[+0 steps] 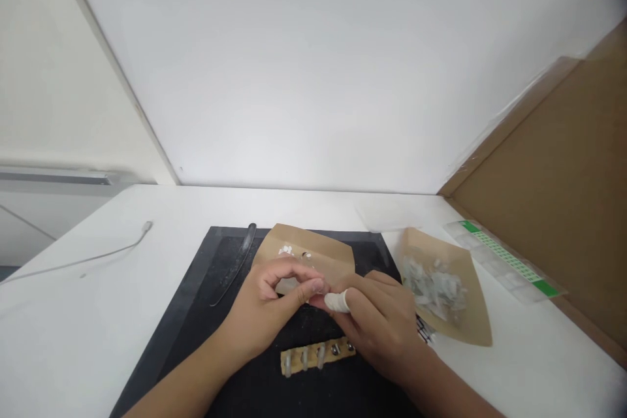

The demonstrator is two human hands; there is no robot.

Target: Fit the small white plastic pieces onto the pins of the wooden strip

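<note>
**Fingertips meet above the mat**

Head view: the left hand (267,297) and right hand (385,320) are curled, fingertips together, over the black mat (189,333). The step looks like fine two-handed work on something small; whether either hand grips it, I cannot tell, as the fingers hide it. A white sleeve (337,301) covers one right-hand digit. Continuing would call for steady fingertips and a light touch. The strip (312,357), bearing small pieces, lies just below the hands, its right end beside the right wrist.

Beyond the hands sits the near paper (326,247); right, the bag-laden paper (480,330) overhangs the mat's side. Room is freest leftward, where the surface (73,333) carries only a cable (120,250).
</note>
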